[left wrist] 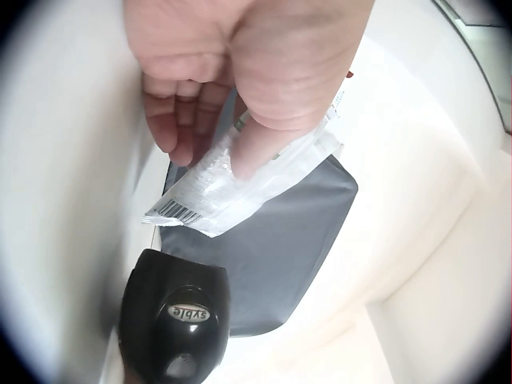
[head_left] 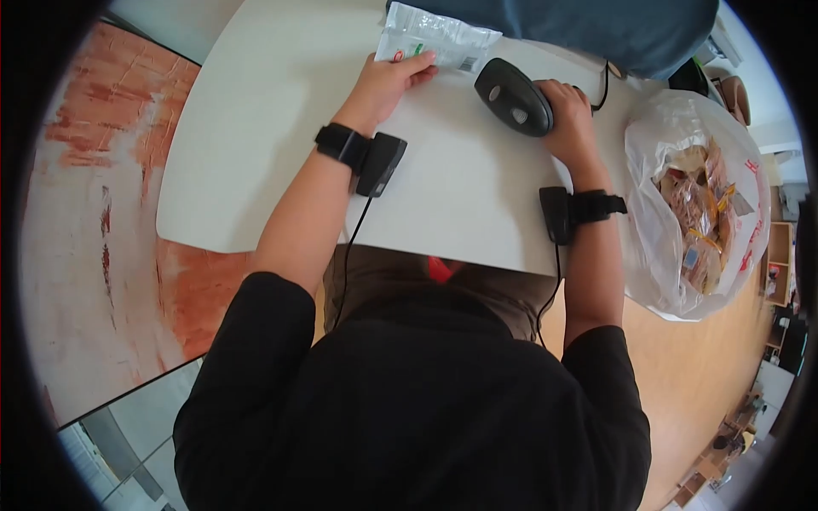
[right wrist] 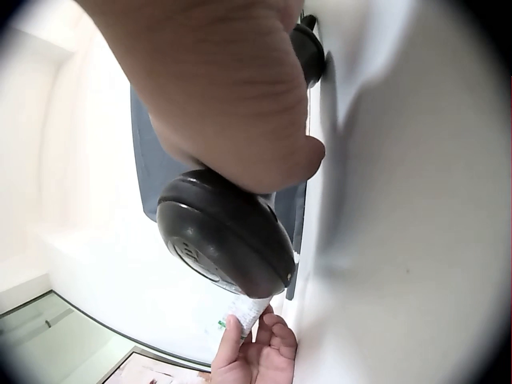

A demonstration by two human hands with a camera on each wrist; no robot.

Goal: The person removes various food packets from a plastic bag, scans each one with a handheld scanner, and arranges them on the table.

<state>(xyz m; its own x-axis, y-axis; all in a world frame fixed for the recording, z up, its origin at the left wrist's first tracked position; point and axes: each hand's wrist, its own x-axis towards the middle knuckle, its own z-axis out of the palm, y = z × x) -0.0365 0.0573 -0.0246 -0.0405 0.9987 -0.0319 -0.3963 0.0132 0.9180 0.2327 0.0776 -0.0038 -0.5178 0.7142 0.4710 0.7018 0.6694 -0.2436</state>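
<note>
Watching the upper middle of the frame, we see the left hand (head_left: 388, 85) pinching a shiny white packet (head_left: 443, 38) between thumb and fingers, barcode (head_left: 468, 63) at the lower right corner. Just beside it, the right hand (head_left: 569, 119) has its fingers wrapped round a black Syble barcode scanner (head_left: 514, 96). Our worry: that film looks crinkly, so a fold or glare across the barcode could spoil a read. Pinched nearer one end, the packet could also swing if the scanner's head knocks it.
</note>
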